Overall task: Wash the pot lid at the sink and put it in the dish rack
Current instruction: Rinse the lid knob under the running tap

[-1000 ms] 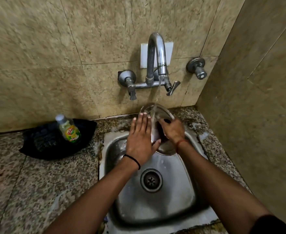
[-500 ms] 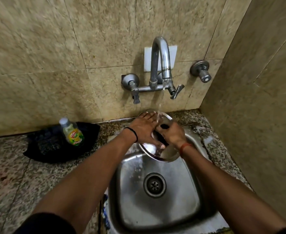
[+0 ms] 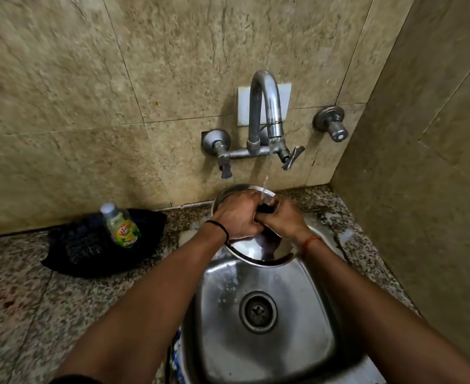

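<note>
A round steel pot lid (image 3: pixel 267 252) with a black knob is held tilted over the back of the steel sink (image 3: pixel 306 339), under the running tap (image 3: pixel 265 112). My right hand (image 3: pixel 282 220) grips the black knob at the lid's middle. My left hand (image 3: pixel 238 217) lies curled on the lid's face, its fingers meeting the right hand at the knob. Water falls onto both hands. Much of the lid is hidden by my hands. No dish rack is in view.
A dish soap bottle (image 3: pixel 121 227) stands on a black cloth (image 3: pixel 89 250) on the granite counter (image 3: pixel 28 295) left of the sink. Tiled walls close in behind and on the right. A separate wall valve (image 3: pixel 332 126) sticks out right of the tap.
My left hand has gone from flat with spread fingers on the lid to curled beside the knob. The lid has tipped more level. The view has shifted back.
</note>
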